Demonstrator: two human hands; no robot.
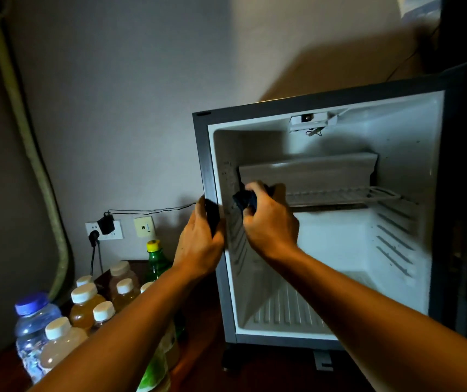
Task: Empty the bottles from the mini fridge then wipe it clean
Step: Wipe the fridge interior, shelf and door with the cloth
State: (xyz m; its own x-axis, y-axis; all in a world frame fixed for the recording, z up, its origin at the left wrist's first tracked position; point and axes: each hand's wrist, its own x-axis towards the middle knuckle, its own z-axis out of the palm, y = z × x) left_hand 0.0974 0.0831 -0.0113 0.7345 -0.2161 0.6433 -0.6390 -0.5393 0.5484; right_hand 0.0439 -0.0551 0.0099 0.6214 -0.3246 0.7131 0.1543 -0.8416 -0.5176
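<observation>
The mini fridge (325, 222) stands open on the right of the dark wooden worktop (198, 349), its white inside bare of bottles apart from a wire shelf (339, 195) across the middle. I judge the emptying done and the wiping under way. My right hand (269, 224) is clenched round a dark cloth (245, 200), a soft wad that should fold into the ribbed left wall and is best kept bunched in the palm so it does not slip. That hand presses the cloth against the inner left wall, just under the near end of the shelf. My left hand (201, 244) grips the left front edge of the fridge, fingers curled round the frame, to steady it; the cabinet looks stiff but light enough to shift if I push hard. The bottles (85, 306) stand grouped on the near left, well apart from the fridge. On the far wall are sockets (105, 230) with plugs in them.
</observation>
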